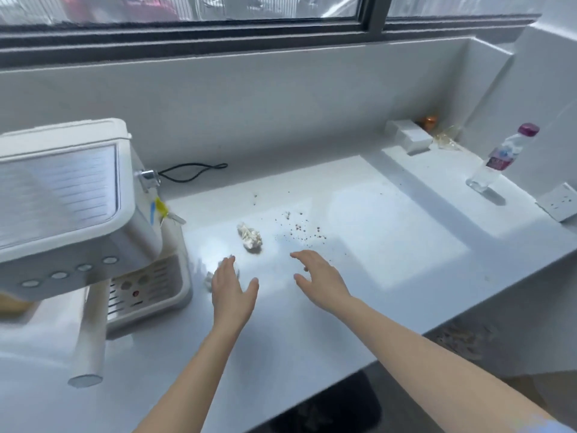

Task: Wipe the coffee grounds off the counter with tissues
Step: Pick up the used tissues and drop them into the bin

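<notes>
Brown coffee grounds (302, 230) lie scattered on the white counter (390, 245), just beyond my right hand. A crumpled white tissue (249, 236) rests on the counter left of the grounds. A second crumpled tissue (209, 278) peeks out under and left of my left hand (232, 290), whose fingers are spread over it. My right hand (321, 279) hovers open just short of the grounds, with a few specks beside its fingers. Neither hand holds anything.
A white coffee machine (71, 210) with its drip tray (150, 295) stands at the left, a black cord (193, 171) behind it. A plastic water bottle (502, 157) and a wall socket (560, 201) are at the far right. The counter's front edge runs diagonally below my arms.
</notes>
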The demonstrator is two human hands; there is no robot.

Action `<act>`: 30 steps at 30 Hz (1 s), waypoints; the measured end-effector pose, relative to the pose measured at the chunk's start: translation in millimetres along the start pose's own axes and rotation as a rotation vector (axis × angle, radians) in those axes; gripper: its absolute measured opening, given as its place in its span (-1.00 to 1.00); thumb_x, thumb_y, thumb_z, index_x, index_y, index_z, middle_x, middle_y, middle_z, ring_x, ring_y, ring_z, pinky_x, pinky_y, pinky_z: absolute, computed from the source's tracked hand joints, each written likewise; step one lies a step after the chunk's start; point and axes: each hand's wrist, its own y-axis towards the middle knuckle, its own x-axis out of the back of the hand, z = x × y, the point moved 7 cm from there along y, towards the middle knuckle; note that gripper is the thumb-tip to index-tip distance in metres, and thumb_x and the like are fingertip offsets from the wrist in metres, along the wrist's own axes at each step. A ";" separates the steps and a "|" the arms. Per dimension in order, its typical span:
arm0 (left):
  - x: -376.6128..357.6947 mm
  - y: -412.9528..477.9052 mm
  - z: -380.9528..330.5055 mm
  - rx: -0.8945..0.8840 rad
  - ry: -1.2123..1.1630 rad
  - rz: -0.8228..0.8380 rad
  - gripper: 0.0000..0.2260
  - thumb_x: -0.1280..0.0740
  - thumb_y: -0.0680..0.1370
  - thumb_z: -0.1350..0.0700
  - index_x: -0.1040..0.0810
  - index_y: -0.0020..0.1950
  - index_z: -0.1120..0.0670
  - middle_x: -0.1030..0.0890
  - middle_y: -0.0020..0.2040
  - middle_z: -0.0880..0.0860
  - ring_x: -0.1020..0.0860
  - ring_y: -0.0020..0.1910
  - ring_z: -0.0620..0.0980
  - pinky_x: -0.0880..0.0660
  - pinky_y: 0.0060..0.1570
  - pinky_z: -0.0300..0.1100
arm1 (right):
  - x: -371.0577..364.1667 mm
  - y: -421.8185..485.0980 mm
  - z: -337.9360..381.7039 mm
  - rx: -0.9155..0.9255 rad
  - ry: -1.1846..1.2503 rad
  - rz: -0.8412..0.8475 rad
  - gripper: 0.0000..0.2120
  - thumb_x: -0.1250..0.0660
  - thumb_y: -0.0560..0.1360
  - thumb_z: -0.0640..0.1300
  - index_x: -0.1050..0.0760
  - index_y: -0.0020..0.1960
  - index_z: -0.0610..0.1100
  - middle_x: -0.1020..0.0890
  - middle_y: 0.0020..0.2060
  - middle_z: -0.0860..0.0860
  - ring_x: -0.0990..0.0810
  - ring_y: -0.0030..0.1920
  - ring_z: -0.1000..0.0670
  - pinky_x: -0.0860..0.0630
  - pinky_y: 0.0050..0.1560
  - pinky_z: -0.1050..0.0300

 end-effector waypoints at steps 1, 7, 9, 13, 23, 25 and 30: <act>3.6 5.9 9.9 0.032 -0.008 -0.003 -0.42 -0.32 0.52 0.15 -0.17 0.48 0.18 -0.25 0.49 0.15 -0.13 0.47 0.14 -0.14 0.42 0.01 | -7.3 11.2 7.8 -0.003 -0.010 0.022 -0.57 -0.18 0.58 -0.07 -0.26 0.44 0.04 -0.32 0.43 0.05 -0.42 0.31 -0.02 -0.35 0.29 -0.01; 6.2 30.5 41.8 0.037 0.019 0.057 -0.48 -0.33 0.49 0.22 -0.29 0.43 0.13 -0.40 0.33 0.15 -0.28 0.33 0.20 -0.23 0.25 -0.07 | -35.1 68.2 53.0 0.038 -0.093 0.061 -0.50 -0.15 0.58 -0.16 -0.16 0.50 -0.02 -0.20 0.50 -0.01 -0.32 0.39 -0.12 -0.40 0.25 -0.12; 2.9 34.9 45.1 0.017 0.042 0.095 -0.57 -0.34 0.49 0.20 -0.40 0.35 0.09 -0.46 0.24 0.15 -0.34 0.26 0.17 -0.28 0.15 -0.12 | -44.1 83.9 64.4 0.061 -0.133 0.087 -0.47 -0.10 0.57 -0.26 -0.13 0.51 -0.02 -0.14 0.53 0.01 -0.31 0.38 -0.15 -0.43 0.20 -0.13; -0.9 42.0 52.6 -0.001 0.085 0.134 -0.76 -0.34 0.49 0.13 -0.57 0.15 0.05 -0.50 0.09 0.09 -0.44 0.13 0.09 -0.38 -0.04 -0.16 | -61.3 103.6 67.7 0.062 -0.203 0.163 -0.61 -0.09 0.59 -0.20 -0.28 0.41 -0.07 -0.21 0.49 0.00 -0.36 0.28 -0.17 -0.45 0.08 -0.05; 5.2 43.1 60.8 0.137 -0.115 -0.007 -0.89 -0.38 0.43 0.14 -0.45 -0.21 0.07 -0.52 -0.29 -0.04 -0.49 -0.30 -0.05 -0.34 -0.34 -0.17 | -62.2 73.4 35.8 -0.031 -0.151 0.120 -0.75 -0.24 0.45 -0.16 -0.39 0.13 -0.05 -0.57 0.01 -0.02 -0.56 -0.04 -0.15 -0.34 -0.22 0.10; 2.4 37.6 55.1 0.179 -0.139 -0.002 -0.85 -0.35 0.42 0.16 -0.38 -0.23 0.07 -0.47 -0.35 -0.04 -0.44 -0.34 -0.02 -0.32 -0.34 -0.14 | -59.1 61.0 31.4 -0.040 -0.145 0.119 -0.69 -0.22 0.48 -0.14 -0.38 0.23 -0.01 -0.59 0.05 -0.02 -0.57 0.00 -0.16 -0.42 -0.16 0.07; -16.2 12.7 24.3 0.158 -0.207 0.074 -0.86 -0.31 0.41 0.21 -0.34 -0.17 0.09 -0.45 -0.29 -0.01 -0.37 -0.34 0.00 -0.28 -0.36 -0.14 | -41.0 18.9 9.3 -0.015 -0.119 0.053 -0.84 -0.22 0.53 -0.09 -0.56 0.02 0.00 -0.59 -0.02 0.05 -0.58 0.02 -0.06 -0.46 -0.10 0.08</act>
